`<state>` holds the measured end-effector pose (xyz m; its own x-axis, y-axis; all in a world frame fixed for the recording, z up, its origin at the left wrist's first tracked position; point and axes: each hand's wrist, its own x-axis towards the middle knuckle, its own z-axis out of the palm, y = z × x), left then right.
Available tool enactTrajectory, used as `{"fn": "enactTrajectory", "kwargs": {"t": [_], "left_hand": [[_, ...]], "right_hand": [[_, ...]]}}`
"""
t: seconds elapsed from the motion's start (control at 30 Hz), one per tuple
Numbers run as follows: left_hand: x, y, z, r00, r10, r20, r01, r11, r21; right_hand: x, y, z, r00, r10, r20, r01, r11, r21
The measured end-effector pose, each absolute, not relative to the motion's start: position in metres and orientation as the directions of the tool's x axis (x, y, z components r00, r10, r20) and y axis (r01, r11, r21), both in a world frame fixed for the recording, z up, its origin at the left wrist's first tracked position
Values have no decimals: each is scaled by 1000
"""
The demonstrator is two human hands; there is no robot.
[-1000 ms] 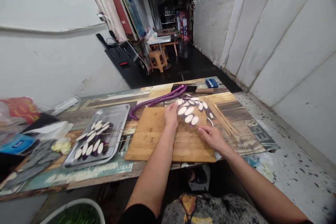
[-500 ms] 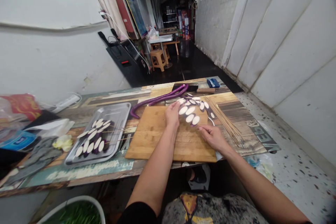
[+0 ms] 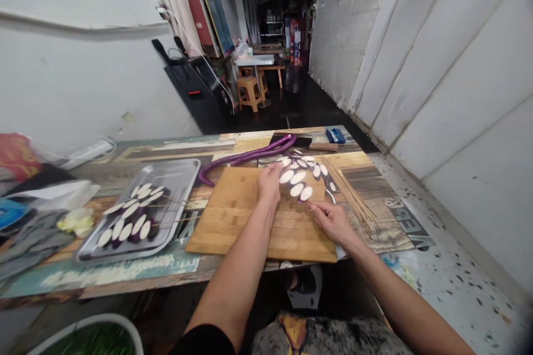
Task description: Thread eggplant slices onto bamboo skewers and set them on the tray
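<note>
Pinching pale eggplant slices (image 3: 297, 177) over the cutting board's (image 3: 233, 205) far right with the left hand's (image 3: 270, 182) fingertips; right hand (image 3: 330, 218) pinched nearly closed just beside, contents impossible to tell. Probably light, soft, slippery-faced, easily torn; best taken by the skin edges. Reading only partial "VE" lettering (image 3: 410, 221) on the desk (image 3: 362, 166).

Background: tan stool (image 3: 249, 93) by a small stand (image 3: 255, 60), plastic bag (image 3: 243, 51) on top. Black machine (image 3: 197, 94) against left wall (image 3: 75, 83). White power strip (image 3: 89, 151) near the far left. Grey cloth (image 3: 35, 244), pale yellow lump (image 3: 77, 222) beside it. Blue box (image 3: 335, 135), table's (image 3: 133, 273) far right corner. Tub (image 3: 104, 318) of greens (image 3: 104, 341) below, bottom left.
</note>
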<state>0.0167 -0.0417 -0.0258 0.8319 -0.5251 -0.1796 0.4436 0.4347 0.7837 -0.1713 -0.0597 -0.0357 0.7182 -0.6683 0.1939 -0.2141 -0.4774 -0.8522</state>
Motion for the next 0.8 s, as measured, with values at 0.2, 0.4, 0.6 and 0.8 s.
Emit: {"fn": "enactTrajectory", "kwargs": {"t": [0.2, 0.4, 0.6, 0.8], "left_hand": [[16, -41, -24, 838, -519, -170, 435, 447, 782], [15, -40, -23, 845, -515, -144, 413, 457, 788], [15, -39, -22, 845, -515, -146, 402, 432, 807], [18, -37, -23, 839, -518, -165, 412, 407, 815]], "right_hand": [[-172, -59, -35, 718, -675, 172, -206, -441, -874], [-172, -58, -34, 714, -684, 148, -229, -428, -875], [-170, -57, -29, 713, -682, 163, -263, -475, -839], [-171, -57, -28, 712, -680, 172, -272, -494, -826]]}}
